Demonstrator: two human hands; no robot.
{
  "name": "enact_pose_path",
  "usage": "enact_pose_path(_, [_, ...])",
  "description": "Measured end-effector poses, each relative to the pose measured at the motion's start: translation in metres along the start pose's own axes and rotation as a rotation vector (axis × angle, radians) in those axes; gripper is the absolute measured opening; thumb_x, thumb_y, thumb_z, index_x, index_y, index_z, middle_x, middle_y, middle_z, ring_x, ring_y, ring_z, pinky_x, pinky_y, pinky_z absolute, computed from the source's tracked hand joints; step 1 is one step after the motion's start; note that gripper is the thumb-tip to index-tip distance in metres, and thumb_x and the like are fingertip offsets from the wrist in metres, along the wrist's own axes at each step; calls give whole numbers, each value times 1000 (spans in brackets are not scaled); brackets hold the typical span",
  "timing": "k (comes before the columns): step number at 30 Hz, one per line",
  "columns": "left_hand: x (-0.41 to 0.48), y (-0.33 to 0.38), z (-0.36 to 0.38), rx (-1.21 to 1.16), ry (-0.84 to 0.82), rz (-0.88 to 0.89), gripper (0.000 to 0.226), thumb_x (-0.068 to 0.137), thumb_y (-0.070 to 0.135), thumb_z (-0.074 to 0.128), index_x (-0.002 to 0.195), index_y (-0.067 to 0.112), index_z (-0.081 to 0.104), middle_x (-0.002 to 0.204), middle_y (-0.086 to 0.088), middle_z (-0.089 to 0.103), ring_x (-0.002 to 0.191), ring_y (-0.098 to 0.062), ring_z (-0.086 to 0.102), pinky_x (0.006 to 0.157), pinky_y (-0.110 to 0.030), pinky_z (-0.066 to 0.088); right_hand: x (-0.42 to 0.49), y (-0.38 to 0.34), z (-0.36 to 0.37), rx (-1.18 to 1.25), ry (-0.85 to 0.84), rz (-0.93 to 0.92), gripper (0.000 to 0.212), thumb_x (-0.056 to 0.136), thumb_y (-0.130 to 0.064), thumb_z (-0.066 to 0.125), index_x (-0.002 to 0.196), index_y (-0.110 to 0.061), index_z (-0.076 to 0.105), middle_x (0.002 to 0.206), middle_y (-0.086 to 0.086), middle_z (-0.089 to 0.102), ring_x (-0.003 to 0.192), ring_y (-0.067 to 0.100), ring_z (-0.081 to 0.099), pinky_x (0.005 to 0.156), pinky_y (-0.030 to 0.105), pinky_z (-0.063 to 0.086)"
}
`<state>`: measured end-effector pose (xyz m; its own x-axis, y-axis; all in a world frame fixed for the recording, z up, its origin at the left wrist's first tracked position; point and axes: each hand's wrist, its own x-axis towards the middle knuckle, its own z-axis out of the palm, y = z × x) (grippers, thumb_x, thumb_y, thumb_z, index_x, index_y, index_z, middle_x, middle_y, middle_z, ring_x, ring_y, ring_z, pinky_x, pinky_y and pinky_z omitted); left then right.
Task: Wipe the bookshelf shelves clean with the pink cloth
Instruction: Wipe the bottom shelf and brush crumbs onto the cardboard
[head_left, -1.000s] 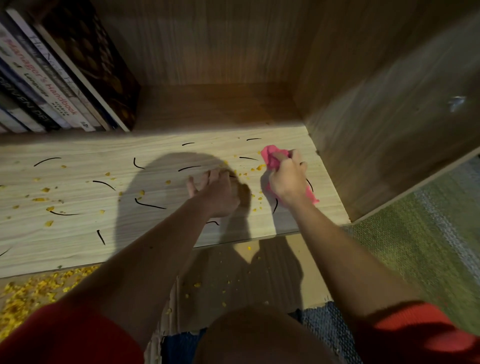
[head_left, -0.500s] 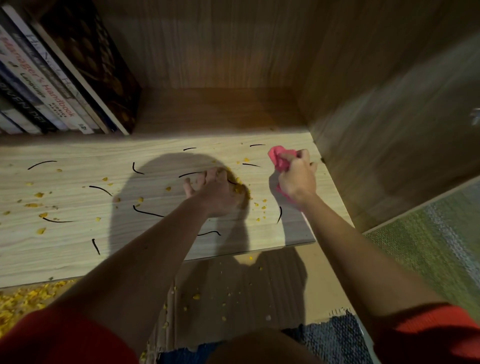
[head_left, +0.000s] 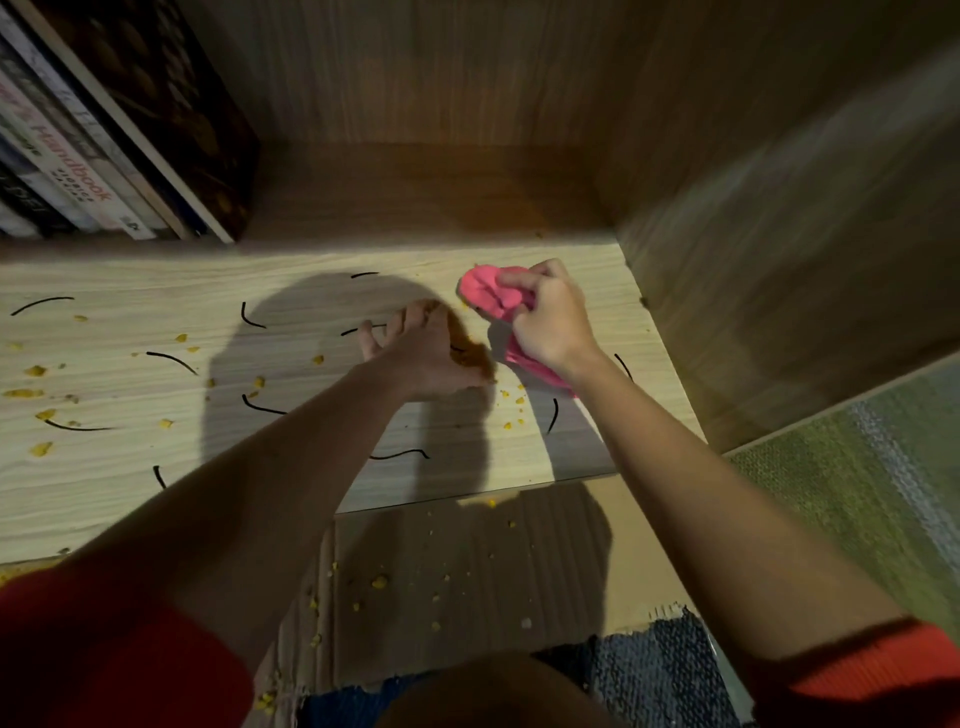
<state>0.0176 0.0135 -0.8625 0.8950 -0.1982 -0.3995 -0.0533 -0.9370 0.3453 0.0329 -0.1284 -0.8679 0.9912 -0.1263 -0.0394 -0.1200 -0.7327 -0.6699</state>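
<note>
A light wooden shelf (head_left: 156, 478) lies below me, strewn with yellow crumbs (head_left: 36, 371) and thin black strands (head_left: 171, 359). My right hand (head_left: 550, 327) grips a bunched pink cloth (head_left: 488, 296) near the shelf's right end, the cloth's tail hanging under my palm. My left hand (head_left: 421, 353) sits just left of the cloth with its fingers spread and slightly cupped, low over the shelf, next to a small heap of crumbs (head_left: 470, 356) in shadow. It holds nothing that I can see.
Several books (head_left: 104, 156) lean at the back left of the shelf. The bookcase's side wall (head_left: 779, 260) closes the right. Below the shelf's front edge lies cardboard (head_left: 467, 561) with scattered crumbs, then a green rug (head_left: 857, 493) at the right.
My right hand has drawn the pink cloth slightly left, toward my left hand. My left hand has stayed cupped by the crumb heap. The camera has tilted a little.
</note>
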Motion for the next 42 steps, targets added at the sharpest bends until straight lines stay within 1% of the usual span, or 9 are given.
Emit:
enact_pose_path(5, [12, 6, -6, 36, -10, -16, 92, 82, 62, 52, 149, 14, 11, 157, -6, 6, 144, -26, 5, 112, -55, 0, 9, 8, -8, 48, 172, 98, 38, 91, -3, 49, 125, -17, 59, 124, 5, 42, 117, 26, 40, 103, 29, 33])
enact_pose_path(9, [19, 9, -15, 77, -28, -23, 93, 84, 63, 49, 150, 14, 6, 158, -5, 0, 145, -25, 1, 112, -55, -1, 22, 19, -24, -15, 250, 167, 43, 90, 1, 47, 127, -19, 57, 132, 5, 37, 122, 29, 36, 107, 34, 33])
enact_pose_path(15, [29, 4, -23, 119, -52, -37, 96, 83, 68, 44, 150, 14, 3, 159, -4, -3, 145, -23, -4, 112, -55, -3, 50, 27, -39, -185, 244, 267, 34, 94, -8, 47, 126, -12, 56, 149, 9, 22, 130, 38, 29, 105, 39, 31])
enact_pose_path(19, [35, -1, -21, 149, -68, -47, 101, 78, 75, 43, 151, 17, 4, 159, -2, -3, 145, -22, -7, 111, -56, -6, 74, 27, -34, -212, 215, 268, 35, 94, -7, 47, 128, -7, 53, 146, 12, 28, 129, 37, 29, 106, 39, 30])
enact_pose_path(25, [39, 0, -23, 159, -83, -54, 106, 77, 76, 43, 151, 15, -4, 158, -2, -9, 144, -19, -14, 110, -56, -12, 96, 9, -16, -180, 2, 117, 39, 90, -7, 47, 127, -16, 57, 130, 11, 55, 123, 29, 47, 106, 36, 35])
enact_pose_path(31, [36, -4, -31, 0, -153, -43, 92, 81, 69, 46, 151, 25, 6, 158, 1, -12, 144, -20, -17, 110, -56, -11, 73, -11, 4, -83, -154, -49, 45, 85, 2, 53, 125, -15, 60, 136, 7, 50, 124, 24, 47, 108, 28, 35])
enact_pose_path(36, [23, -34, -44, 28, -54, 48, 88, 69, 74, 46, 145, 36, 25, 153, 11, 24, 141, -22, 22, 112, -55, 2, 23, -14, 16, -36, -289, -214, 36, 88, 6, 45, 117, -4, 63, 126, 11, 48, 121, 23, 45, 106, 18, 28])
enact_pose_path(39, [10, -45, -50, 135, -146, 114, 66, 56, 81, 39, 117, 57, 43, 136, 10, 46, 129, -26, 41, 108, -59, 23, -12, -20, 19, 45, -350, -236, 40, 83, 19, 40, 111, 4, 64, 119, 16, 50, 116, 26, 49, 94, 9, 35])
enact_pose_path(42, [-11, -51, -44, 201, -216, 154, 80, 75, 71, 47, 144, 41, 21, 154, 4, 21, 143, -25, 12, 113, -58, 6, -31, -24, 16, 101, -220, -206, 38, 82, 19, 44, 111, 5, 64, 118, 16, 51, 110, 21, 50, 84, -4, 28])
